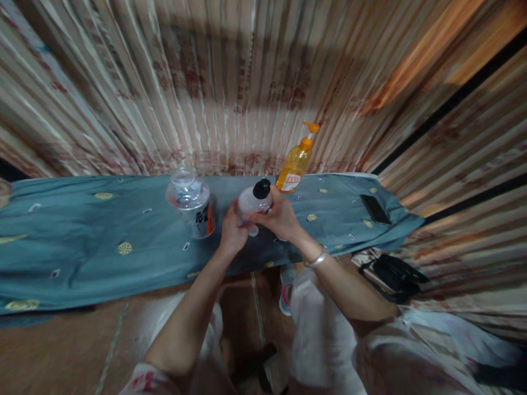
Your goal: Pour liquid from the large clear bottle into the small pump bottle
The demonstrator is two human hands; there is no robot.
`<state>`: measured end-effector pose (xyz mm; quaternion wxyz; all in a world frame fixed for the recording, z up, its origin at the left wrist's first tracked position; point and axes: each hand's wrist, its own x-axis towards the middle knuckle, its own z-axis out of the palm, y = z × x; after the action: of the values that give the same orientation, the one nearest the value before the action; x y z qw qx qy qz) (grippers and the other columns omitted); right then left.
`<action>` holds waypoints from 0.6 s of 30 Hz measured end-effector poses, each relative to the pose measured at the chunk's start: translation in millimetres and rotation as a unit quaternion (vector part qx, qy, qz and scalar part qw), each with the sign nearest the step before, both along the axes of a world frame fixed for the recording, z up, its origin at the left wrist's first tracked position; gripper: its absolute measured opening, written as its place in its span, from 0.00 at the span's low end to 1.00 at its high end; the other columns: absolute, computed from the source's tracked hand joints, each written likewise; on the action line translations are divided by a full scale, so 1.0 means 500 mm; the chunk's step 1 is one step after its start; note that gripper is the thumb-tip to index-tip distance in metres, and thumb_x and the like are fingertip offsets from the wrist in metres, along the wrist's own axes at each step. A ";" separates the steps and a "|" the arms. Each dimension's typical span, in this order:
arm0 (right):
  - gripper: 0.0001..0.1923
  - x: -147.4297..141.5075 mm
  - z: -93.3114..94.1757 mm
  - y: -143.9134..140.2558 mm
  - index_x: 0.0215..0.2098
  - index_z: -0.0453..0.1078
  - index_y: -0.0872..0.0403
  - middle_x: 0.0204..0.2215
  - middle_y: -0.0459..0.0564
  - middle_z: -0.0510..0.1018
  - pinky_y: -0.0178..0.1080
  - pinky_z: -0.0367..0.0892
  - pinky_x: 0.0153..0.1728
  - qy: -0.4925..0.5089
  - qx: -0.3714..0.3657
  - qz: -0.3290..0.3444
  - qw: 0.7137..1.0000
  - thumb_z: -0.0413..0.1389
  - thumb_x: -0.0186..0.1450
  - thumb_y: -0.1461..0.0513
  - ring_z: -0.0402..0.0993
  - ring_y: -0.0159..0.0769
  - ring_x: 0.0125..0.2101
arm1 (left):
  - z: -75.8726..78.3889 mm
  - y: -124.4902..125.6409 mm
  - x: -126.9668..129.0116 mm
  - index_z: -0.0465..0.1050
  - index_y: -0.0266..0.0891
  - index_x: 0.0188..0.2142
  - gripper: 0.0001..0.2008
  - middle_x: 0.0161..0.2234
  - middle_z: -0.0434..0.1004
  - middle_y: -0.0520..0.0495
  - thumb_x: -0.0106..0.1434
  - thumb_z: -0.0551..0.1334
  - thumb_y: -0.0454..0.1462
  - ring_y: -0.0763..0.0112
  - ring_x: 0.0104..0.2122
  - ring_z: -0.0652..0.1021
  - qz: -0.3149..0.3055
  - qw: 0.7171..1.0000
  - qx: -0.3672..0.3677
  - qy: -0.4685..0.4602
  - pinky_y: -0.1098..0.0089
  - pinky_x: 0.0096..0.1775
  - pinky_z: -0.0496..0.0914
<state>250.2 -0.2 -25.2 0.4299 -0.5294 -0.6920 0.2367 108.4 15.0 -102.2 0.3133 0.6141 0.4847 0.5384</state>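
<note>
Between my two hands is a pale pinkish pump bottle (252,201) with a black pump head, held over the cloth-covered table. My left hand (235,233) wraps its left side, and my right hand (282,215) grips it from the right, fingers closed around the body. A small whitish round thing (253,231) shows just below the bottle; what it is I cannot make out. Left of my hands stands a clear plastic jar (191,206) with black and orange print. Behind my right hand an orange pump bottle (295,166) stands upright with a white label.
The blue-green patterned cloth (156,241) covers the long narrow table. A dark phone (374,209) lies near its right end. A black bag (395,272) is beyond the table's right front edge. A pleated curtain (230,82) hangs behind the table.
</note>
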 end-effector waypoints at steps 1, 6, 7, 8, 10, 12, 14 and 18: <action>0.39 0.011 0.004 -0.002 0.56 0.67 0.55 0.43 0.51 0.81 0.44 0.72 0.43 -0.002 0.008 -0.007 1.000 0.69 0.50 0.48 0.77 0.45 0.42 | 0.001 0.002 0.011 0.68 0.36 0.53 0.29 0.49 0.78 0.40 0.52 0.69 0.34 0.55 0.49 0.78 -0.002 1.000 0.013 0.007 0.56 0.52 0.72; 0.33 0.079 -0.005 0.002 0.50 0.70 0.54 0.42 0.51 0.81 0.44 0.72 0.42 0.006 0.011 -0.083 0.996 0.68 0.50 0.50 0.78 0.45 0.41 | -0.012 0.013 0.074 0.64 0.39 0.58 0.33 0.56 0.73 0.37 0.53 0.70 0.37 0.52 0.57 0.73 -0.014 0.997 0.075 0.028 0.50 0.59 0.66; 0.32 0.094 -0.011 0.005 0.50 0.70 0.54 0.42 0.51 0.81 0.44 0.72 0.43 0.014 0.003 -0.096 0.995 0.68 0.51 0.50 0.78 0.45 0.41 | -0.018 0.015 0.088 0.63 0.40 0.58 0.34 0.56 0.72 0.37 0.54 0.70 0.38 0.52 0.57 0.73 -0.022 0.996 0.078 0.027 0.50 0.59 0.66; 0.31 0.108 -0.018 0.009 0.49 0.71 0.54 0.41 0.51 0.82 0.44 0.72 0.42 0.023 -0.005 -0.105 0.994 0.68 0.51 0.50 0.78 0.45 0.40 | -0.023 0.018 0.102 0.63 0.40 0.59 0.33 0.57 0.72 0.37 0.55 0.70 0.38 0.52 0.57 0.73 -0.034 0.996 0.077 0.028 0.50 0.59 0.66; 0.30 0.137 -0.030 0.017 0.48 0.72 0.53 0.40 0.50 0.83 0.44 0.73 0.41 0.038 -0.016 -0.117 0.992 0.68 0.52 0.49 0.79 0.44 0.39 | -0.035 0.023 0.128 0.61 0.40 0.61 0.34 0.58 0.71 0.36 0.56 0.68 0.38 0.52 0.58 0.73 -0.052 0.995 0.075 0.032 0.49 0.59 0.66; 0.30 0.164 -0.040 0.024 0.48 0.72 0.54 0.40 0.51 0.83 0.44 0.74 0.41 0.045 -0.017 -0.134 0.990 0.67 0.51 0.49 0.79 0.45 0.39 | -0.046 0.030 0.152 0.58 0.39 0.63 0.36 0.60 0.68 0.34 0.57 0.68 0.38 0.50 0.60 0.70 -0.053 0.995 0.079 0.040 0.47 0.61 0.63; 0.31 0.190 -0.044 0.033 0.48 0.72 0.55 0.40 0.51 0.83 0.44 0.74 0.40 0.042 -0.013 -0.153 0.987 0.68 0.51 0.48 0.79 0.45 0.38 | -0.057 0.036 0.174 0.56 0.38 0.64 0.37 0.62 0.65 0.32 0.58 0.67 0.40 0.48 0.63 0.67 -0.053 0.994 0.083 0.045 0.46 0.63 0.59; 0.33 0.238 -0.039 0.061 0.47 0.73 0.57 0.40 0.53 0.83 0.43 0.73 0.39 0.002 -0.006 -0.194 0.981 0.68 0.49 0.47 0.80 0.45 0.38 | -0.075 0.048 0.221 0.57 0.40 0.65 0.36 0.65 0.61 0.32 0.60 0.66 0.41 0.50 0.67 0.61 -0.115 0.992 0.053 0.013 0.45 0.67 0.51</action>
<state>369.0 30.5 -44.5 0.4659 -0.6557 -0.5739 0.1539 218.9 38.9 -139.5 0.3340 0.6887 0.3857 0.5151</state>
